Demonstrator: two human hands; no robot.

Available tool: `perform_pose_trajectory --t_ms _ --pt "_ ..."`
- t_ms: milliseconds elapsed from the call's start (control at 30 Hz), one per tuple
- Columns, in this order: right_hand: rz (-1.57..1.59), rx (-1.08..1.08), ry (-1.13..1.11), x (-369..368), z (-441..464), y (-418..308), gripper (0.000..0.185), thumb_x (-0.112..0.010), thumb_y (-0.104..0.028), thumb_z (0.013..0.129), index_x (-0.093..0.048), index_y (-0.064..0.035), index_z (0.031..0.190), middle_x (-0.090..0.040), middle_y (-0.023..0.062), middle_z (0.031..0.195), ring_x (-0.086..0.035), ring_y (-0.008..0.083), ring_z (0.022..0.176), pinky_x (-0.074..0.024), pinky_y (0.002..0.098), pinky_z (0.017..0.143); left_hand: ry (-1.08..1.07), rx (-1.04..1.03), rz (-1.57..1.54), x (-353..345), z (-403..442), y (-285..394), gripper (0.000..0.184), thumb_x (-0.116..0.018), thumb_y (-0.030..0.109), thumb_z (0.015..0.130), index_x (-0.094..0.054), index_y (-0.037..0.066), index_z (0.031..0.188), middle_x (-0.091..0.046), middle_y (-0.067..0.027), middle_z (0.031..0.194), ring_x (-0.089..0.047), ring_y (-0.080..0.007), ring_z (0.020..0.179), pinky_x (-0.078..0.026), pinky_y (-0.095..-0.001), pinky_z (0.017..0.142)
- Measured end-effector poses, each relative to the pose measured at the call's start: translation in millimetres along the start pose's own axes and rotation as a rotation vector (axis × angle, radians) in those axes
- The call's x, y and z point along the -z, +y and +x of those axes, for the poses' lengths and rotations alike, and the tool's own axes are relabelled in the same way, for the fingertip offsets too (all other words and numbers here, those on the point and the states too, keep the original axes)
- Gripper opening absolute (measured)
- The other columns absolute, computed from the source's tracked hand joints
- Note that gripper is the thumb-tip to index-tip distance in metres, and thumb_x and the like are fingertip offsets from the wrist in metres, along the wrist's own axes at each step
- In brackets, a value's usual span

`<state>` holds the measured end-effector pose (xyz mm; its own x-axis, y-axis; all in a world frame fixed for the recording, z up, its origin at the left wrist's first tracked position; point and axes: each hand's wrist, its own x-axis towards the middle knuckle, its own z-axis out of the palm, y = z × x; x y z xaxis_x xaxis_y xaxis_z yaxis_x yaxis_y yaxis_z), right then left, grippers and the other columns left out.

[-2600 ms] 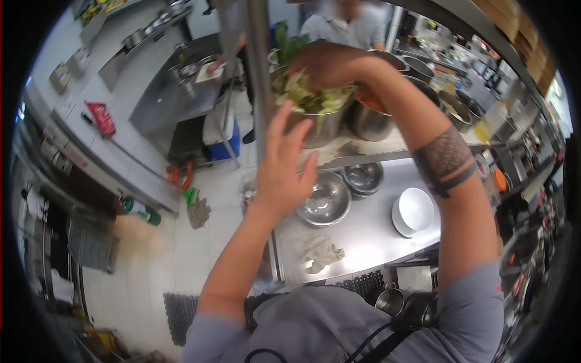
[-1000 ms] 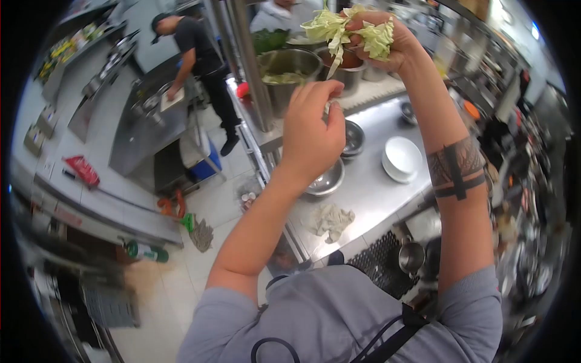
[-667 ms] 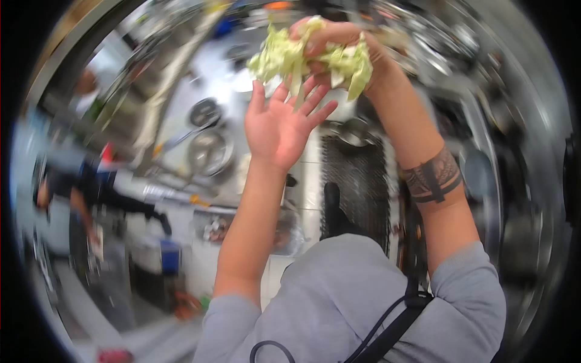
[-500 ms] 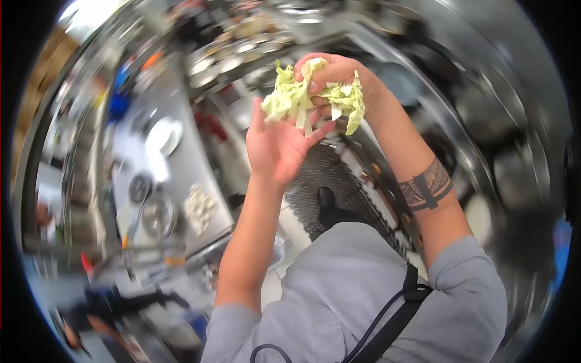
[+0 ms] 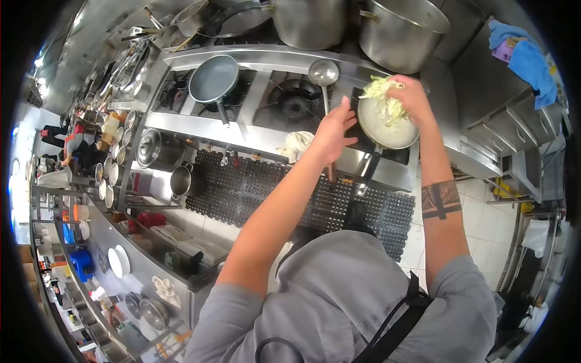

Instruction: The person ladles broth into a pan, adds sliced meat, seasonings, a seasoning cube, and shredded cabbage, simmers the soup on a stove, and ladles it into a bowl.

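Note:
My right hand [image 5: 413,101] grips a bunch of pale green shredded leaves [image 5: 387,103] over a light-coloured pan [image 5: 387,132] at the right end of the stove. Some leaves hang down into the pan's area; whether they touch its contents I cannot tell. To the left of that pan, my left hand [image 5: 334,132] is held up with its fingers spread and nothing in it. A ladle [image 5: 324,72] lies across the stove just beyond my left hand, and a crumpled cloth [image 5: 296,145] is on the stove's front edge.
A grey pan [image 5: 214,79] sits on the left burners. Large pots [image 5: 402,33] stand behind the stove. A steel counter [image 5: 145,257] with white bowls [image 5: 118,261] is at lower left. A person [image 5: 74,145] is at the far left. Blue cloths [image 5: 529,63] hang at upper right.
The view has swung from the steel counter and leaf pot to the stove. My right hand took leaves from the pot and now has them over the pan. My left hand has moved away from the leaves.

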<state>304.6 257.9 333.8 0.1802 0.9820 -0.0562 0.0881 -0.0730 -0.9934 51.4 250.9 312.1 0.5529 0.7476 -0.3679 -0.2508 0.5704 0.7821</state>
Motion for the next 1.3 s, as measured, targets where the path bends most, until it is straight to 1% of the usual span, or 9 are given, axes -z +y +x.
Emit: perform_pose_trajectory --t_ms 233,467,567,767,867,967,1067,1200,1300 --pt "-1.043 0.126 -0.038 80 62 115 0.045 -0.077 -0.03 0.081 -0.076 -0.0136 0.123 -0.074 0.0177 0.118 -0.07 0.0342 0.109 -0.0545 0.0413 0.095 0.643 0.0 1.249 61 74 -163 0.053 -0.076 0.024 0.082 -0.064 -0.011 0.119 -0.066 -0.0318 0.124 -0.062 -0.0473 0.119 -0.052 -0.0495 0.099" --pt "-0.752 0.018 0.267 97 57 46 0.028 -0.067 -0.023 0.092 -0.077 -0.0118 0.115 -0.072 0.0161 0.122 -0.069 0.0342 0.111 -0.0543 0.0425 0.097 0.531 0.269 0.578 131 72 -257 0.018 -0.077 0.013 0.079 -0.071 -0.001 0.089 -0.062 -0.004 0.067 -0.055 -0.0137 0.054 -0.039 -0.0323 0.049" --pt "-0.872 0.253 0.121 113 66 111 0.026 -0.066 -0.021 0.093 -0.077 -0.0114 0.114 -0.075 0.016 0.114 -0.07 0.0346 0.106 -0.0551 0.0419 0.093 0.613 0.222 0.602 108 61 -233 0.013 -0.075 0.011 0.078 -0.069 0.001 0.083 -0.063 -0.0041 0.068 -0.055 -0.014 0.056 -0.04 -0.0327 0.051" --pt "-0.467 -0.023 -0.203 54 -25 117 0.029 -0.07 -0.027 0.096 -0.076 -0.0068 0.116 -0.078 0.012 0.106 -0.072 0.0219 0.098 -0.0554 0.036 0.09 0.574 0.104 0.604 51 7 -197 0.023 -0.075 0.013 0.075 -0.071 -0.005 0.089 -0.069 -0.0097 0.076 -0.063 -0.0199 0.069 -0.051 -0.0365 0.068" --pt "-0.177 -0.235 -0.477 4 -93 120 0.074 -0.073 -0.038 0.097 -0.043 0.0021 0.153 -0.073 0.0148 0.113 -0.07 0.0181 0.098 -0.0555 0.0322 0.086 0.405 -0.021 0.575 -55 -49 -167 0.02 -0.076 0.015 0.079 -0.064 0.0 0.083 -0.065 -0.0065 0.075 -0.062 -0.016 0.072 -0.049 -0.0344 0.067" --pt "0.446 -0.524 -0.276 -13 -138 90 0.055 -0.072 -0.023 0.098 -0.046 -0.0006 0.141 -0.069 0.017 0.108 -0.071 0.021 0.09 -0.058 0.0337 0.076 0.073 -0.119 0.633 -103 -68 -177 0.031 -0.078 0.029 0.086 -0.065 0.001 0.087 -0.066 -0.0087 0.077 -0.065 -0.0203 0.073 -0.052 -0.038 0.07" --pt "0.251 -0.597 -0.14 29 -171 63 0.043 -0.068 -0.012 0.098 -0.048 -0.0041 0.136 -0.064 0.0106 0.091 -0.065 0.0167 0.068 -0.0526 0.0302 0.055 -0.419 -0.03 0.986 -96 -75 -143 0.028 -0.076 0.032 0.091 -0.068 0.006 0.09 -0.069 -0.0107 0.08 -0.068 -0.0278 0.073 -0.053 -0.0405 0.07" --pt "-0.366 -0.597 0.008 80 -224 58 0.044 -0.068 -0.01 0.096 -0.055 -0.0063 0.138 -0.058 0.0014 0.073 -0.051 0.0089 0.049 -0.0416 0.0268 0.042 -0.337 -0.37 1.008 -46 -68 -148 0.021 -0.069 0.029 0.097 -0.07 0.008 0.094 -0.07 -0.0136 0.083 -0.069 -0.0345 0.076 -0.054 -0.0427 0.068" --pt "-0.639 -0.46 0.073 107 -258 96 0.051 -0.068 -0.013 0.095 -0.058 -0.0081 0.144 -0.058 0.0006 0.075 -0.051 0.0104 0.055 -0.0462 0.0289 0.051 -0.255 -0.115 1.07 7 -59 -145 0.021 -0.07 0.027 0.094 -0.073 0.006 0.095 -0.073 -0.0153 0.086 -0.071 -0.036 0.081 -0.055 -0.0419 0.073"
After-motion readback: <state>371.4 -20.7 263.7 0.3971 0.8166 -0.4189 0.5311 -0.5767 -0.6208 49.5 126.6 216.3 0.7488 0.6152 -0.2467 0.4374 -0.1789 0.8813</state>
